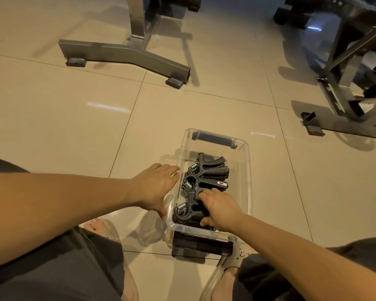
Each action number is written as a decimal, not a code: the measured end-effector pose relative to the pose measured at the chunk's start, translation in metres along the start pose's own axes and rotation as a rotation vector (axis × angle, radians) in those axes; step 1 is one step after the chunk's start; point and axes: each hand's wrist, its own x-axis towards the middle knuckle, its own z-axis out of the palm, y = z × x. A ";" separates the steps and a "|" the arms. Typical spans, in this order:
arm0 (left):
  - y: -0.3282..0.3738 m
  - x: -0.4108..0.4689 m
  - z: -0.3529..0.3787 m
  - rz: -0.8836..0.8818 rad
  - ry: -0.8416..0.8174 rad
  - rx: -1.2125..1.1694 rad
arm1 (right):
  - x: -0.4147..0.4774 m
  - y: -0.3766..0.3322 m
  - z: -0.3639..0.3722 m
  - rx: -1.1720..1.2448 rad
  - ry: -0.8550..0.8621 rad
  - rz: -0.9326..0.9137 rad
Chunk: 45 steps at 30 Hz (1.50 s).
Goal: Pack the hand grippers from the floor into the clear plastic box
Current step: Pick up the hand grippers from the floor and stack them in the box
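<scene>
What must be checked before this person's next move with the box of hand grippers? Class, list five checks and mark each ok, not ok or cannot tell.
1. Clear plastic box steadied: ok, left hand rests against its left side.
2. Nearest hand gripper inside the box: ok, right hand holds it there.
3. Other hand grippers lying inside: ok.
4. Spare room at the box's far end: ok.
5. Floor free of leftover hand grippers: ok in view; outside the frame, cannot tell.
</scene>
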 end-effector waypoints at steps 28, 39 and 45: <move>0.000 0.000 0.001 0.021 0.006 0.035 | 0.008 0.001 0.020 -0.158 0.007 -0.089; -0.002 0.002 0.003 0.023 0.003 0.041 | 0.014 0.003 0.018 -0.165 -0.051 -0.122; -0.002 0.003 0.003 0.029 0.005 0.054 | 0.011 0.002 0.017 -0.127 -0.069 -0.071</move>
